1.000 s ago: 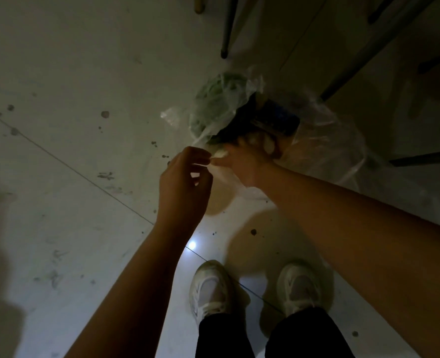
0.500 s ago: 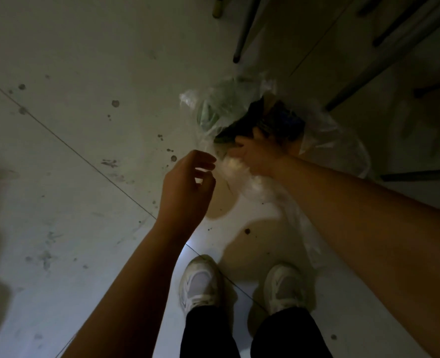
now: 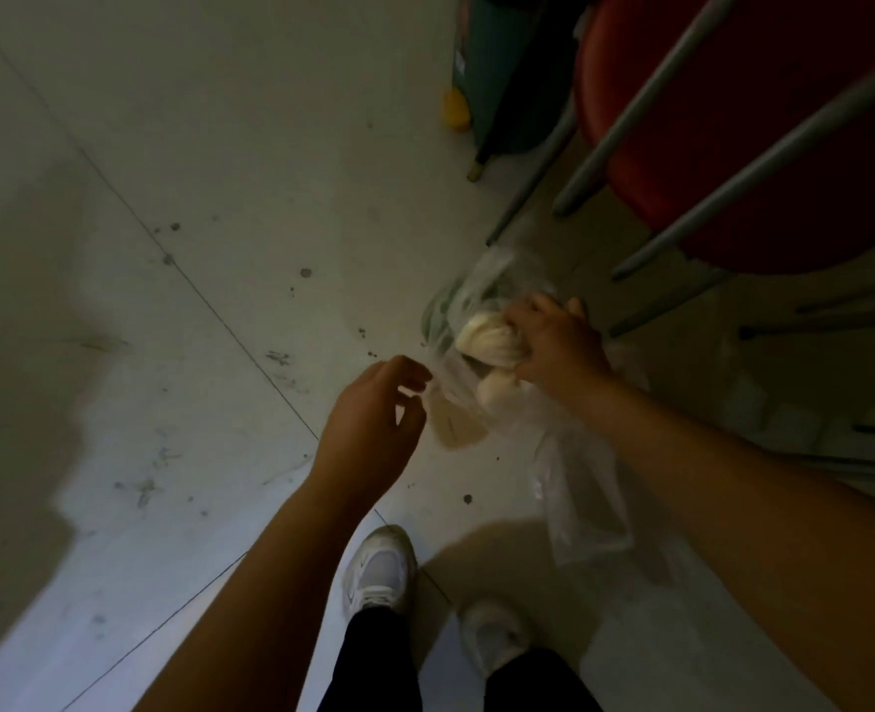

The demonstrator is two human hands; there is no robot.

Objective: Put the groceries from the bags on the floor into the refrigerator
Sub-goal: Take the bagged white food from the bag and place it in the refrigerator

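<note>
A clear plastic bag (image 3: pixel 579 506) lies crumpled on the pale floor in front of my feet. My right hand (image 3: pixel 558 346) grips a small bag of pale round buns (image 3: pixel 486 341) and holds it up at the bag's mouth. Something green (image 3: pixel 440 310) shows through the plastic just behind the buns. My left hand (image 3: pixel 378 418) hovers just left of the bag with fingers loosely curled; thumb and fingertips touch a fold of the plastic edge (image 3: pixel 445 388), though blur hides whether they pinch it.
A red chair (image 3: pixel 733 146) with grey metal legs stands at the upper right, close behind the bag. A dark green bin (image 3: pixel 497 69) and a yellow object (image 3: pixel 456 110) sit beyond it. My two white shoes (image 3: pixel 378 573) stand below. Tiled floor stretches to the left.
My right hand has drawn the pale buns up out of the bag. The view has tilted up, bringing the red chair and bin into sight. My left hand stays beside the bag's edge.
</note>
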